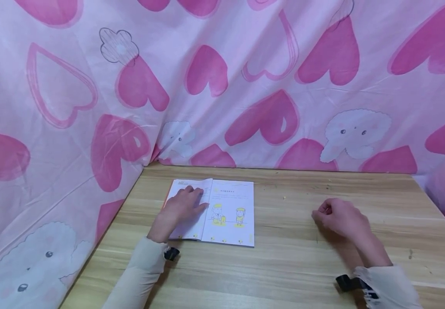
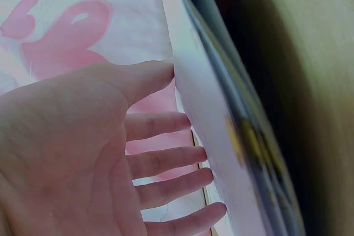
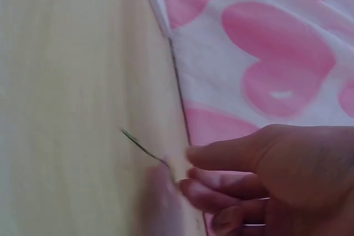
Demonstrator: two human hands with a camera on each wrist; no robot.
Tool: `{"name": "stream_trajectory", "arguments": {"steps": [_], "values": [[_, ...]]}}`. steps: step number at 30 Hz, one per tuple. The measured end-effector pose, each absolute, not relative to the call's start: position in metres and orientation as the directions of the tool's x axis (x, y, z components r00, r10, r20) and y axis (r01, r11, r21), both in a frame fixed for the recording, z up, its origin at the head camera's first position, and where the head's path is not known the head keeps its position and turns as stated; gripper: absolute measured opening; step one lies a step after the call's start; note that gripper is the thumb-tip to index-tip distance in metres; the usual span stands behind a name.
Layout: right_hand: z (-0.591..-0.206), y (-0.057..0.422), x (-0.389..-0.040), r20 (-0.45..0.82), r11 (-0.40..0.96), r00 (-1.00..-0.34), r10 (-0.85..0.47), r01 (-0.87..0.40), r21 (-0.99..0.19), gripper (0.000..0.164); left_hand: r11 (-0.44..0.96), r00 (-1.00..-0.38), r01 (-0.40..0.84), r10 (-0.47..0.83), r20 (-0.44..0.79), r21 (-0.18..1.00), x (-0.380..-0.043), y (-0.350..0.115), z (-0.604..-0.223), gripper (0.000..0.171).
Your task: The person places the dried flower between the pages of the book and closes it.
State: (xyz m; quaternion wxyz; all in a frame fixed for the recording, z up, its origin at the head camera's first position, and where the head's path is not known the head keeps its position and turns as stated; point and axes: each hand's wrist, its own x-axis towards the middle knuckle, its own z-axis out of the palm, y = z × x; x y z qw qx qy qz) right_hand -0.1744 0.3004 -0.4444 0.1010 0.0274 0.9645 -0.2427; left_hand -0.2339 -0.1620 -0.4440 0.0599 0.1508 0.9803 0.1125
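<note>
An open book lies on the wooden table, its right page printed with two cartoon figures in yellow. My left hand rests over the left page with its fingers spread. In the left wrist view, its straight fingertips meet the white page, and the book's page edges show beyond. To the right, away from the book, my right hand hovers low over the table with loosely curled fingers. A thin dark line on the table runs toward its fingertips in the right wrist view; nothing shows held between thumb and fingers.
The wooden table has light streaked grain and a few small specks. Pink cloth with hearts and white cartoon animals hangs along its back and left edges. Dark straps sit at the wrists.
</note>
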Motion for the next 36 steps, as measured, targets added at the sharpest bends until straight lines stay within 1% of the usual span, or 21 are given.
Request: {"name": "stream_trajectory", "arguments": {"steps": [2,5,9,13,16,27,36], "values": [[-0.442,0.304,-0.175,-0.247,0.887,-0.969,-0.012,0.104,-0.449,0.032,0.93,-0.948,0.279,0.306,-0.087,0.238,-0.234,-0.163,-0.444,0.056],[-0.442,0.305,-0.176,-0.274,0.889,-0.961,-0.042,0.089,-0.45,0.03,0.93,-0.948,0.278,0.305,-0.087,0.24,-0.233,-0.165,-0.444,0.057],[-0.447,0.299,-0.178,-0.252,0.876,-0.964,-0.083,0.05,-0.479,0.022,0.929,-0.948,0.278,0.307,-0.086,0.244,-0.233,-0.166,-0.444,0.057],[-0.451,0.289,-0.182,-0.209,0.872,-0.974,-0.093,0.022,-0.488,0.013,0.929,-0.948,0.278,0.307,-0.089,0.243,-0.234,-0.166,-0.444,0.057],[-0.454,0.281,-0.186,-0.178,0.871,-0.979,-0.096,0.004,-0.492,0.01,0.93,-0.948,0.281,0.308,-0.085,0.238,-0.233,-0.167,-0.445,0.056],[-0.468,0.261,-0.204,-0.094,0.832,-0.987,-0.129,-0.056,-0.552,0.016,0.928,-0.948,0.284,0.309,-0.076,0.242,-0.231,-0.163,-0.443,0.055],[-0.47,0.266,-0.209,-0.027,0.837,-0.987,-0.159,-0.121,-0.534,0.014,0.932,-0.949,0.276,0.303,-0.09,0.235,-0.233,-0.162,-0.443,0.057]]}}
